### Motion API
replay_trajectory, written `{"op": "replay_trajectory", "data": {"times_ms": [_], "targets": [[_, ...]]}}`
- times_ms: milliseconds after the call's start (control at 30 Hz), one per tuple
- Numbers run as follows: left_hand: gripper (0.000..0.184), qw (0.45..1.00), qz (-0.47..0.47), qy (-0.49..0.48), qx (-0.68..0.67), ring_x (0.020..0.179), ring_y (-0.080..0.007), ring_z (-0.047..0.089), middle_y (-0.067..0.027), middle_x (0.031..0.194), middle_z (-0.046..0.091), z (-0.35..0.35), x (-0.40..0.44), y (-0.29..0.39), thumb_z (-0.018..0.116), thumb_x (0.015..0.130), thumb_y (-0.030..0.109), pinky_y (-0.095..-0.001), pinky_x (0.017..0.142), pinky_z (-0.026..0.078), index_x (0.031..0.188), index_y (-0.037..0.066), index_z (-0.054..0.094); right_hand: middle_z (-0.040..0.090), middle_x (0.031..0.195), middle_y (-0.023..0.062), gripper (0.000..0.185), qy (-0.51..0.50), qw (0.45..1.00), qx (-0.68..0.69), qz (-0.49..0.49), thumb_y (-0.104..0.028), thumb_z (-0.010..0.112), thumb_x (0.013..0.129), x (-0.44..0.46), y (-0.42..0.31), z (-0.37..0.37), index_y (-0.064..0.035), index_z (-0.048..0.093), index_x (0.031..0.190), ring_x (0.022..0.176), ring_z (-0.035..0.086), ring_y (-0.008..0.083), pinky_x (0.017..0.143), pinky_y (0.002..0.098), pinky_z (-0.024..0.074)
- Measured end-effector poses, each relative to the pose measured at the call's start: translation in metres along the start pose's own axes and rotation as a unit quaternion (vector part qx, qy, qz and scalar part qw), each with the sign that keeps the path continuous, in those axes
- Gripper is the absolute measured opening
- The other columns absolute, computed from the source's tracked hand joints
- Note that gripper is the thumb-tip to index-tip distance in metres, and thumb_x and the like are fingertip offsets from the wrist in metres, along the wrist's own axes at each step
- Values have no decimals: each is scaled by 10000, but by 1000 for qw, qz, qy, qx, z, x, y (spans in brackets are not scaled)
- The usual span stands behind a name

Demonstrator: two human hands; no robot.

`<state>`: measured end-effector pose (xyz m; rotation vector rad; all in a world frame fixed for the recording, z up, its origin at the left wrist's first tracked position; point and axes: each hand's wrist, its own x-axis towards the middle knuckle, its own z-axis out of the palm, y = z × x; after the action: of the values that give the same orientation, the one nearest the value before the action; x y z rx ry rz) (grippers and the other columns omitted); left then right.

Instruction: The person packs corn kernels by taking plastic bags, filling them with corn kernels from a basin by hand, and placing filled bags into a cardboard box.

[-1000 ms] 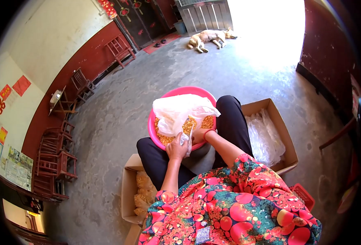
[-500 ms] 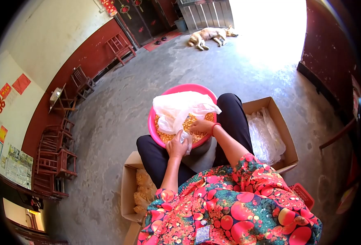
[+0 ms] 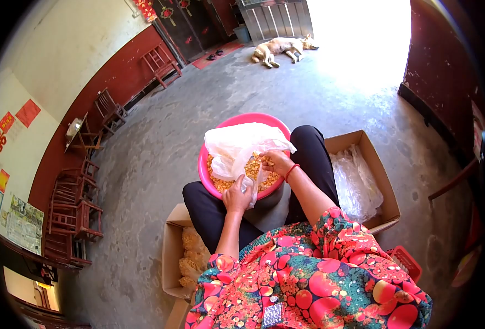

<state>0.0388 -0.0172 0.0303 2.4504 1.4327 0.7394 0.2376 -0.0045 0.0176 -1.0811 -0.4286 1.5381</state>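
A pink basin between my knees holds yellow, corn-like kernels. A large white plastic bag lies over its far part. At the basin's near rim, my left hand is closed on a small clear plastic bag, whose upper part spreads toward my right hand. Above the kernels, my right hand has its fingers curled at the small bag's mouth. Yellow kernels show at its fingertips; how many it holds is hidden.
An open cardboard box with clear plastic bags stands at my right. Another box at my left holds filled yellow bags. A red basket sits behind my right side. A dog lies ahead; wooden chairs line the left wall.
My right hand has lifted out of the kernels and turned toward the small bag, which now spreads wider beside it. My left hand stays in about the same place.
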Motion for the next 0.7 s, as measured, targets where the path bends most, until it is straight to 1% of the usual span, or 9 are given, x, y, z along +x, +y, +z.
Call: {"op": "replay_trajectory", "data": {"times_ms": [67,200,267,300,367,467,600,667,700], "targets": [[434,1000,-2,-2,2,816,-305,592,-165,885,618,0,0,0,557,685,307,-393,762,442,1087,144,571,558,794,79,189,16,995,95,-19,-172,490,828,-1,1,2,-33,532,948,664,561,173,542,279,480],[435,1000,1,-3,4,816,-303,592,-166,883,618,0,0,0,563,689,313,-393,767,440,1090,145,570,562,894,107,233,-1,994,110,-17,-186,514,815,8,4,-1,-30,519,988,730,577,188,563,322,493],[432,1000,3,-2,5,815,-303,593,-167,883,618,0,0,-1,564,690,315,-392,766,441,1088,145,571,560,917,92,253,-104,990,61,-67,-212,540,803,13,8,0,-47,527,994,738,567,170,597,309,484],[430,1000,1,-3,3,814,-302,593,-168,882,618,0,0,0,565,690,314,-391,765,441,1085,144,573,560,917,92,253,-104,990,61,-67,-212,540,803,13,10,1,-47,527,994,738,567,170,597,309,484],[428,1000,0,-3,1,813,-301,594,-169,881,618,-1,0,1,565,690,314,-391,765,441,1083,144,575,564,912,67,261,-103,987,8,-124,-259,539,805,11,15,1,-71,545,986,711,555,147,624,263,457],[426,1000,-6,-8,1,813,-300,595,-171,879,617,-1,0,1,565,688,314,-390,764,443,1078,142,578,566,860,33,245,-73,990,9,-121,-284,510,817,-8,6,7,-86,570,948,661,529,125,614,228,414],[427,1000,-3,-3,2,810,-303,593,-171,874,617,-1,0,0,566,685,312,-390,763,445,1077,145,579,569,758,19,239,-38,994,28,-102,-278,476,829,-3,7,0,-79,596,884,601,512,118,563,223,398],[426,1000,-3,-5,4,810,-304,593,-170,872,617,-1,0,1,566,684,313,-389,764,445,1076,147,580,558,657,10,225,-32,989,-69,-125,-244,486,814,2,8,-4,-56,608,819,543,507,116,511,236,399],[424,1000,0,0,5,804,-306,594,-169,866,618,-1,0,1,566,684,311,-391,761,447,1075,149,581,558,657,10,225,-32,989,-69,-126,-244,486,814,0,8,-2,-56,608,819,543,507,116,511,236,399]]}}
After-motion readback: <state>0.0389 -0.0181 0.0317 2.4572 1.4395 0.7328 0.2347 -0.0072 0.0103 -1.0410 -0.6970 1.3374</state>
